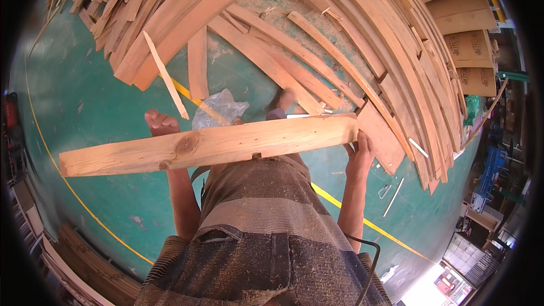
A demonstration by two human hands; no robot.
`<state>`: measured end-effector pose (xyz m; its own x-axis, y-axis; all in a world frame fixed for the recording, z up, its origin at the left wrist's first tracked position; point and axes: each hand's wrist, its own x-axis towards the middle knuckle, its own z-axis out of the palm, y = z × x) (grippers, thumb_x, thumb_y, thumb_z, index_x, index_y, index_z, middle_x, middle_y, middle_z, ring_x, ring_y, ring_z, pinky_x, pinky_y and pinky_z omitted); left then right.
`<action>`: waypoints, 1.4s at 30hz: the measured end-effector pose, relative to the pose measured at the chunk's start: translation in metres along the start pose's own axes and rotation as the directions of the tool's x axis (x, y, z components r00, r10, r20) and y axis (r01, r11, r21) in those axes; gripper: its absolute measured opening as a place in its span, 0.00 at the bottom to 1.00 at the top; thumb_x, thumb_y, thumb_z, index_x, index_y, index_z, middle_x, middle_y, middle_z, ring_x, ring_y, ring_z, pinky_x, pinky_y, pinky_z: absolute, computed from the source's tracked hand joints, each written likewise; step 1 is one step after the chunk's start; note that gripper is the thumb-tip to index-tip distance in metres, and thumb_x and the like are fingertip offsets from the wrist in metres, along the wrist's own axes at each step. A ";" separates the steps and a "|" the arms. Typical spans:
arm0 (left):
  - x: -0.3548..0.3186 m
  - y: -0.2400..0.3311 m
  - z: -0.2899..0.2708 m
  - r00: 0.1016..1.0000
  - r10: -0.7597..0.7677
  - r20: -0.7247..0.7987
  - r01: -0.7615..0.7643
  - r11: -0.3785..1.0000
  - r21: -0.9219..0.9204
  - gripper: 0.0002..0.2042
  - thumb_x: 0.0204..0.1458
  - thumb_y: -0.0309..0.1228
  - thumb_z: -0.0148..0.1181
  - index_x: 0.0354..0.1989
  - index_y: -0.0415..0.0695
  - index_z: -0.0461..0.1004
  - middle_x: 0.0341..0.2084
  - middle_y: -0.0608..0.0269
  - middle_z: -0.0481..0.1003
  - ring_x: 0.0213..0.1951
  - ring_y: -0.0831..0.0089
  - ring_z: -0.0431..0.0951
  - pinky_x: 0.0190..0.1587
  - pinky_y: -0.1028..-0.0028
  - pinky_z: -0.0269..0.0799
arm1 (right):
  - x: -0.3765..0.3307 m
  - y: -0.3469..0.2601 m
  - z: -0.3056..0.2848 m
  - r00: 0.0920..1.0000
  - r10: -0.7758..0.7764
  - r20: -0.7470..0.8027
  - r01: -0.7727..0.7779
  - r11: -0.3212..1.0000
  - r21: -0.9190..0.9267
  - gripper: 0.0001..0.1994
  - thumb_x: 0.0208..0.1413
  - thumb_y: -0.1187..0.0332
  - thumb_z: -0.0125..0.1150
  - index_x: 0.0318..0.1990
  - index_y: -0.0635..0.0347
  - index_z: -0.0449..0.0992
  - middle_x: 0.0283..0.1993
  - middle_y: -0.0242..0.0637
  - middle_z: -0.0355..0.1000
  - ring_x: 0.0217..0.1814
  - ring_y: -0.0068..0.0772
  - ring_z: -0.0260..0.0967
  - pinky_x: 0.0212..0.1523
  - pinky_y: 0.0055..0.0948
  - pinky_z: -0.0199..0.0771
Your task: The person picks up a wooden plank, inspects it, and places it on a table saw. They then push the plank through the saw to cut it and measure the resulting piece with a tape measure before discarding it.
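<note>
Both hands carry the long pale knotted wooden plank (209,146) crosswise at centre, left hand (160,123) gripping its far edge, right hand (360,156) clasping its three-o'clock end, the heap of wooden offcuts (317,39) lying at twelve o'clock.

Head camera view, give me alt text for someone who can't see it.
Seen from above, a person holds a long wooden plank level across their body, left hand behind it and right hand gripping its right end. Beyond, a pile of wooden boards covers a green floor, with a crumpled clear plastic bag nearby.
</note>
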<state>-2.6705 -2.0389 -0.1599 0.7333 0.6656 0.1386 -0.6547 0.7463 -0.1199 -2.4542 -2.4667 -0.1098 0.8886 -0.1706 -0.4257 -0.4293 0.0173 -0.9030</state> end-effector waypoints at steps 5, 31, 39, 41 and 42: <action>-0.004 -0.003 0.004 1.000 -0.022 0.015 0.022 1.000 0.018 0.15 0.72 0.37 0.35 0.48 0.41 0.67 0.36 0.62 0.69 0.38 0.72 0.71 0.53 0.63 0.65 | -0.003 0.003 -0.004 1.000 0.002 0.002 -0.002 1.000 -0.005 0.15 0.64 0.61 0.58 0.49 0.65 0.76 0.45 0.34 0.73 0.47 0.26 0.71 0.46 0.32 0.79; 0.051 -0.108 -0.023 0.965 0.020 -0.260 0.023 0.986 0.163 0.15 0.72 0.38 0.37 0.51 0.44 0.68 0.42 0.62 0.74 0.47 0.69 0.75 0.58 0.61 0.68 | 0.131 -0.028 -0.018 0.991 0.113 -0.070 -0.112 0.993 0.023 0.17 0.63 0.62 0.60 0.51 0.67 0.77 0.45 0.35 0.75 0.46 0.25 0.73 0.43 0.28 0.80; 0.095 -0.121 -0.046 0.909 -0.132 -0.395 0.142 0.990 -0.004 0.18 0.70 0.43 0.39 0.49 0.43 0.71 0.42 0.59 0.77 0.48 0.63 0.77 0.64 0.56 0.63 | 0.226 -0.075 0.020 0.999 0.047 -0.012 -0.047 0.999 -0.025 0.17 0.63 0.60 0.60 0.51 0.66 0.78 0.44 0.35 0.76 0.44 0.26 0.74 0.41 0.28 0.79; 0.096 -0.112 -0.057 0.871 -0.003 -0.492 -0.030 0.998 -0.058 0.18 0.69 0.44 0.41 0.48 0.44 0.72 0.42 0.59 0.77 0.48 0.61 0.77 0.64 0.56 0.62 | 0.242 -0.087 0.036 0.998 0.052 0.017 -0.051 0.998 -0.038 0.17 0.63 0.60 0.60 0.49 0.65 0.79 0.44 0.35 0.77 0.43 0.26 0.75 0.40 0.26 0.79; 0.099 -0.113 -0.061 0.882 0.026 -0.470 -0.018 1.000 0.023 0.18 0.68 0.44 0.42 0.48 0.44 0.72 0.42 0.60 0.77 0.46 0.62 0.77 0.63 0.57 0.62 | 0.248 -0.091 0.047 0.999 0.038 0.029 -0.036 0.997 -0.067 0.17 0.63 0.60 0.60 0.50 0.65 0.79 0.44 0.35 0.77 0.44 0.26 0.74 0.41 0.27 0.79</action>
<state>-2.5133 -2.0571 -0.1928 0.7158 0.6083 -0.3429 -0.6716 0.7342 -0.0996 -2.1866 -2.4646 -0.1357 0.8758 -0.1412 -0.4616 -0.4713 -0.0427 -0.8810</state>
